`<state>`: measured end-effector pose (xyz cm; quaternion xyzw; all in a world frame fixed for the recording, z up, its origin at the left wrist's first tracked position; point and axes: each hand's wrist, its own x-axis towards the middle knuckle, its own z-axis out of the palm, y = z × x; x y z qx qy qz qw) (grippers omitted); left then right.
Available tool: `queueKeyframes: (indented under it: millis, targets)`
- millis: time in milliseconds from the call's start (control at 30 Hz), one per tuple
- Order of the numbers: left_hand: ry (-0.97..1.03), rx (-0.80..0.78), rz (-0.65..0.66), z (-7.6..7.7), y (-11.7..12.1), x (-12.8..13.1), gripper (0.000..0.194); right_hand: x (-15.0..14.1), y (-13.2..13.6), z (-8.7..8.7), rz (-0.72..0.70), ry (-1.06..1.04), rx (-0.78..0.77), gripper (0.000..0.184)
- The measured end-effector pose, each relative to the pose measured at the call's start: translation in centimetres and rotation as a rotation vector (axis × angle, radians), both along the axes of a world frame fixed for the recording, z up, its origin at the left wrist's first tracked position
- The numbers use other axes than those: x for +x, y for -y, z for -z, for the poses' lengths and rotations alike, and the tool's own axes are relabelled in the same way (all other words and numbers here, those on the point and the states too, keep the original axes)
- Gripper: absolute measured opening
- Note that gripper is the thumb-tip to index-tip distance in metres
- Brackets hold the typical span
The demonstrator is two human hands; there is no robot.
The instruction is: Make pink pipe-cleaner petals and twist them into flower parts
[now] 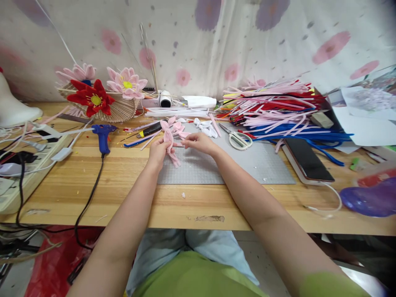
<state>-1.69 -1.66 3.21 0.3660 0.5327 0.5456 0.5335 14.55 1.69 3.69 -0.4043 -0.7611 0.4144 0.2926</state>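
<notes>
My left hand (158, 154) is closed around a bundle of pink pipe-cleaner petals (168, 136), whose loose stems hang down below the fingers. Close on its right, my right hand (199, 143) pinches the end of a pink pipe-cleaner stem (178, 144) that sticks out sideways from the bundle. Both hands are just above the grey cutting mat (198, 173). Behind them lie white fuzzy petals (206, 128) and a loose pink pipe cleaner (215, 125). To the right, scissors (238, 139) with pale handles rest on the mat.
A blue glue gun (103, 138) with a black cord stands left, near a power strip (27, 173). Finished red (94, 99) and pink flowers (126, 83) sit at the back left. Piles of pipe cleaners (275, 107) lie back right, and a phone (309, 160) lies right.
</notes>
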Motion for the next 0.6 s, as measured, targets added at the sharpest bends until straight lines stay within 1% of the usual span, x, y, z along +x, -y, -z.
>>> queueKeyframes:
  millis: [67,100,200,300,333,367,433,467,533,600]
  targets:
    - [-0.155,0.022,0.065,0.2,0.0,-0.3,0.003,0.5,-0.1,-0.7,0.035,-0.100,0.035,0.038]
    - [-0.240,0.031,0.115,0.3,0.0,-0.4,0.005,0.6,-0.1,-0.9,0.031,-0.124,0.053,0.037]
    - [-0.455,0.096,0.210,0.6,-0.1,-0.4,0.017,0.3,0.1,-1.2,-0.040,-0.073,0.076,0.032]
    - [-0.568,0.161,0.219,0.8,-0.1,-0.4,0.028,-0.1,0.4,-0.8,-0.125,-0.031,0.037,0.031]
    - [-0.601,0.178,0.192,0.8,-0.1,-0.3,0.029,-0.2,0.4,-0.7,-0.138,-0.043,0.017,0.031]
    - [-0.635,0.200,0.137,0.8,0.0,-0.3,0.028,-0.3,0.5,-0.5,-0.143,-0.062,-0.008,0.031]
    - [-0.721,0.283,-0.032,0.5,0.3,-0.1,0.020,-0.7,0.5,0.0,-0.120,-0.114,-0.073,0.030]
    - [-0.771,0.337,-0.133,0.4,0.5,0.0,0.019,-0.9,0.4,0.3,-0.078,-0.148,-0.102,0.029]
    - [-0.851,0.437,-0.308,0.0,0.8,0.3,0.029,-1.4,0.2,0.9,0.073,-0.230,-0.137,0.027]
    - [-0.848,0.484,-0.420,0.0,0.9,0.7,0.036,-1.9,0.0,1.4,0.275,-0.317,-0.135,0.027]
